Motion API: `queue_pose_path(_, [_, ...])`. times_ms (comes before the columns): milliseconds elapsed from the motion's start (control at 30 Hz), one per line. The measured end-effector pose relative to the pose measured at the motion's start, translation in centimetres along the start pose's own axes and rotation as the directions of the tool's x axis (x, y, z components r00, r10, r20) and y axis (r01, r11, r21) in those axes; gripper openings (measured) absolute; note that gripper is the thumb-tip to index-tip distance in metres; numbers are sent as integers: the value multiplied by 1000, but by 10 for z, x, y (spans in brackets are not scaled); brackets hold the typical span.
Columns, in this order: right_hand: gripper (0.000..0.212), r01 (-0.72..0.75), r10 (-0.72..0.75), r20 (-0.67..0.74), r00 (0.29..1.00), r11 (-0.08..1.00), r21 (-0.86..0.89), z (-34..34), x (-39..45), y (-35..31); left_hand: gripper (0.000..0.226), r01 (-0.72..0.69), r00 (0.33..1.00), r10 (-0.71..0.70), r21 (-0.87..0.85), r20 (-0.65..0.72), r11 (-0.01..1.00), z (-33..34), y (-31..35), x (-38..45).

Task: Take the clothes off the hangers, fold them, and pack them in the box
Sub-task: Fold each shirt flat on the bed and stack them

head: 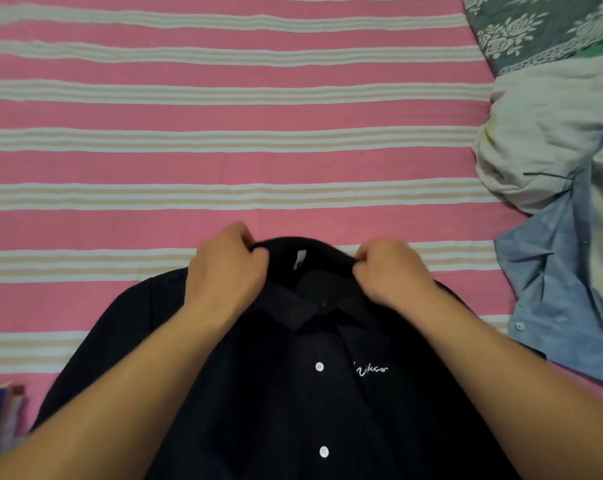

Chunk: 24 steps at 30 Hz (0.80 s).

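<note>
At the lower left edge of the frame, a blurred blue and reddish object (pixel 0 415), cut off by the border and too smeared to identify. Behind everything, a pink sheet with pale stripes (pixel 224 109), filling most of the picture.

Left of centre, the left hand (pixel 225 268), fingers curled and pinching the collar (pixel 295 245) of the black shirt (pixel 293 393) at its left end; fingertips tucked under the fabric and hidden. Forearm cut off by the bottom edge.

In the lower middle, the black shirt itself, lying front-up on the sheet, collar toward the top of the frame, buttoned, with two white buttons (pixel 319 366) visible and small white script on the chest, hard to read. Left sleeve and lower body running out of the frame. Inside the neck opening, a pale label or hook, too small and blurred to tell which. Cannot tell whether a hanger sits inside.

Right of centre, the right hand (pixel 388 271), fingers likewise curled, pinching the right end of the collar; fingertips partly buried in the cloth.

At the right edge, a heap of clothes: a cream garment (pixel 535 133) above, a light blue shirt (pixel 553 278) below, both cropped. In the upper right corner, a grey floral fabric (pixel 528 26), partly cut off.
</note>
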State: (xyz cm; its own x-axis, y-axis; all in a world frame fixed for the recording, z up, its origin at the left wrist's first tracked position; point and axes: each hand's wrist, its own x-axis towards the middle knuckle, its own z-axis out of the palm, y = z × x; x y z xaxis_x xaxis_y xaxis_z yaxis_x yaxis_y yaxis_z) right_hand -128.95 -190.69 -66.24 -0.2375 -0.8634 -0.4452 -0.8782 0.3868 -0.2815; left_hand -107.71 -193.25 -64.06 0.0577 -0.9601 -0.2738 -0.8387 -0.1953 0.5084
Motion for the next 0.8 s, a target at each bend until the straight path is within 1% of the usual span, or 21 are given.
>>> queue_pose_path(33, [22, -72, 74, -31, 997, 995, 70, -14, 14, -5, 4, 85, 996, -82, -126, 32, 988, -5, 8, 16])
queue_pose_path(100, [22, -170, 202, -148, 968, 964, 204, -46, 46, -9, 11, 298, 953, -258, -357, 156, 885, -14, 26, 49])
queue_pose_path(133, [21, -174, 218, -170, 961, 955, 241, -58, 58, -12, 15, 359, 930, -296, -371, 216, 857, -17, 31, 61])
queue_pose_path(167, [20, -159, 201, -145, 969, 953, 258, -65, 66, -15, 15, 356, 926, -292, -298, 239, 885, -16, 30, 71])
queue_pose_path(233, [23, -97, 101, -8, 995, 970, 224, -60, 65, -26, 13, 234, 949, -224, -16, 222, 972, -15, 22, 78])
queue_pose_path(267, [31, -61, 51, 65, 997, 983, 171, -52, 57, -31, 12, 156, 960, -177, 111, 216, 981, -14, 16, 76])
queue_pose_path(300, [40, -28, 15, 131, 991, 995, 97, -41, 46, -33, 11, 92, 966, -134, 192, 221, 977, -12, 7, 72])
queue_pose_path(367, [52, 11, 0, 180, 984, 998, -64, -18, 26, -28, 9, 21, 967, -96, 301, 235, 953, -9, -12, 56])
queue_pose_path(400, [54, -10, 27, 178, 984, 995, -99, -8, 17, -21, 12, -24, 978, -56, 375, 202, 927, -8, -20, 45])
queue_pose_path(433, [57, -65, 77, 166, 983, 995, -77, 0, 10, -13, 17, -106, 991, 55, 450, 125, 887, -4, -28, 34])
queue_pose_path(467, [59, -139, 135, 152, 979, 990, 19, 8, 2, -4, 22, -223, 970, 239, 505, 34, 834, 0, -33, 23])
queue_pose_path(500, [61, -215, 189, 150, 970, 960, 182, 13, -4, 4, 23, -326, 918, 395, 506, -32, 799, 2, -30, 11])
queue_pose_path(533, [61, -279, 232, 162, 959, 878, 388, 18, -11, 10, 19, -413, 871, 487, 437, -67, 799, 9, -22, 2])
queue_pose_path(567, [60, -331, 264, 200, 944, 741, 584, 22, -19, 14, 12, -458, 873, 487, 303, -23, 836, 14, -8, -2])
queue_pose_path(600, [58, -360, 270, 242, 932, 593, 720, 28, -27, 16, 2, -415, 910, 411, 148, 59, 898, 21, 8, -2])
queue_pose_path(633, [57, -365, 261, 269, 927, 470, 804, 35, -33, 18, 12, -244, 946, 235, 14, 222, 970, 28, 25, 0])
queue_pose_path(667, [55, -353, 253, 270, 929, 381, 854, 43, -37, 17, 25, -34, 927, 62, -84, 371, 996, 35, 38, 2])
queue_pose_path(700, [53, -329, 254, 251, 934, 335, 883, 51, -40, 17, 36, 162, 877, -66, -163, 476, 973, 40, 47, 5])
queue_pose_path(733, [50, -299, 258, 219, 941, 332, 895, 56, -42, 16, 42, 300, 836, -142, -226, 529, 927, 45, 53, 9])
queue_pose_path(767, [46, -275, 253, 192, 948, 353, 894, 60, -46, 15, 44, 389, 815, -192, -270, 547, 881, 48, 56, 11])
queue_pose_path(800, [41, -256, 230, 178, 957, 374, 891, 61, -50, 14, 42, 434, 806, -217, -300, 551, 850, 52, 57, 12])
